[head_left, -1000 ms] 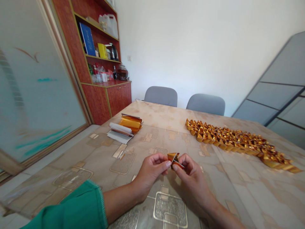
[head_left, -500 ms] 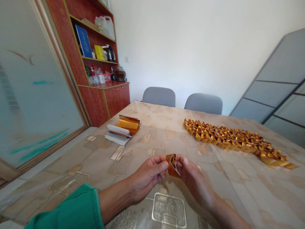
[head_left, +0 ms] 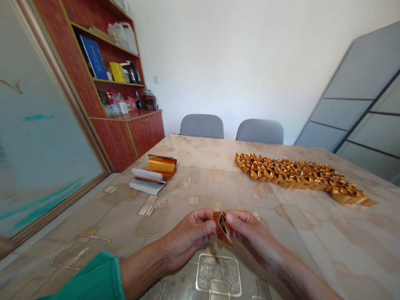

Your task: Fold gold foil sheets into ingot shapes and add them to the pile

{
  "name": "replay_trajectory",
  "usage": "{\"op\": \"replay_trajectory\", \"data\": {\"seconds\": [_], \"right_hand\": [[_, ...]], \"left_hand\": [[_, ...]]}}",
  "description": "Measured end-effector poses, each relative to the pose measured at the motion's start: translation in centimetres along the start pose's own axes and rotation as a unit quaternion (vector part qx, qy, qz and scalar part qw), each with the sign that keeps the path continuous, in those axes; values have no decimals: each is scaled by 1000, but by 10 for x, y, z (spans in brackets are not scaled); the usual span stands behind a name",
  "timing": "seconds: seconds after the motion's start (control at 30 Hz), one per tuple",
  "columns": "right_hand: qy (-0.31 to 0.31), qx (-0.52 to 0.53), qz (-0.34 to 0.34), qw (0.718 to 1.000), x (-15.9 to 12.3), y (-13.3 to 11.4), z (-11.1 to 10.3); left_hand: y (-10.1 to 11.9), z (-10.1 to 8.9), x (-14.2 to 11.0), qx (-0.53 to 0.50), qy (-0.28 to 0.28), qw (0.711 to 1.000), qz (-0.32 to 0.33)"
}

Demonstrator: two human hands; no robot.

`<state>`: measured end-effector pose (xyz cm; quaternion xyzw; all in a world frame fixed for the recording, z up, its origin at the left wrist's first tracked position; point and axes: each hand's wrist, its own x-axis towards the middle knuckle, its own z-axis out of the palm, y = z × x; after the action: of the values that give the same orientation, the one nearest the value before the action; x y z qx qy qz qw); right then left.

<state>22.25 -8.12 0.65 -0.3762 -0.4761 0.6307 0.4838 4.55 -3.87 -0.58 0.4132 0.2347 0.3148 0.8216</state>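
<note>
Between my hands, above the near part of the table, is a partly folded piece of gold foil paper (head_left: 222, 230) with an opening along its middle. My left hand (head_left: 193, 233) pinches its left side between thumb and fingers. On its upper right side, the thumb and fingers of my right hand (head_left: 250, 231) are closed on the same piece. Farther off to the right lie rows of folded gold paper pieces (head_left: 290, 173), packed close together. A stack of curled gold foil sheets (head_left: 161, 166) with pale undersides rests at the left.
A patterned cover lies on the table (head_left: 193, 148). Two grey chairs (head_left: 201, 126) stand behind its far edge. At the left are a red-brown cabinet (head_left: 112, 139) with shelves and a frosted sliding door (head_left: 46, 125). Grey panels (head_left: 353, 91) lean at the right.
The folded paper has been turned in my hands, so its opening now stands steeper. My right fingers have shifted to its upper right side. The view has swung slightly right.
</note>
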Motion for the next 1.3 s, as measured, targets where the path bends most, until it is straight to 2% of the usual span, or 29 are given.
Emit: {"op": "replay_trajectory", "data": {"seconds": [0.1,0.27,0.4,0.47,0.53,0.63,0.77,0.87,1.03,1.2,1.3], "right_hand": [[-12,21,7,1000,0,0,-1],[-32,100,37,994,-2,2,1],[-94,185,56,977,-3,7,1],[-128,208,63,968,-3,11,-2],[-140,218,64,964,-3,13,-6],[-143,225,72,961,-2,16,-10],[-137,213,71,965,0,18,-10],[-106,177,70,976,1,18,-9],[-58,133,88,985,1,11,-10],[-46,120,91,988,2,9,-8],[-58,120,90,987,2,10,-6]], "left_hand": [[3,3,-1,-18,-40,999,-8],[4,5,-2,-17,-64,997,-27],[4,7,-3,-28,-103,993,-51],[4,8,-3,-32,-106,992,-55],[4,9,-3,-34,-84,994,-56],[3,8,-3,-40,-62,995,-66],[0,6,-3,-84,-70,991,-77],[0,5,-3,-115,-75,988,-74],[3,5,-4,-104,-91,987,-80],[3,2,-4,-88,-56,989,-105],[1,1,-3,-88,-41,991,-95]]}}
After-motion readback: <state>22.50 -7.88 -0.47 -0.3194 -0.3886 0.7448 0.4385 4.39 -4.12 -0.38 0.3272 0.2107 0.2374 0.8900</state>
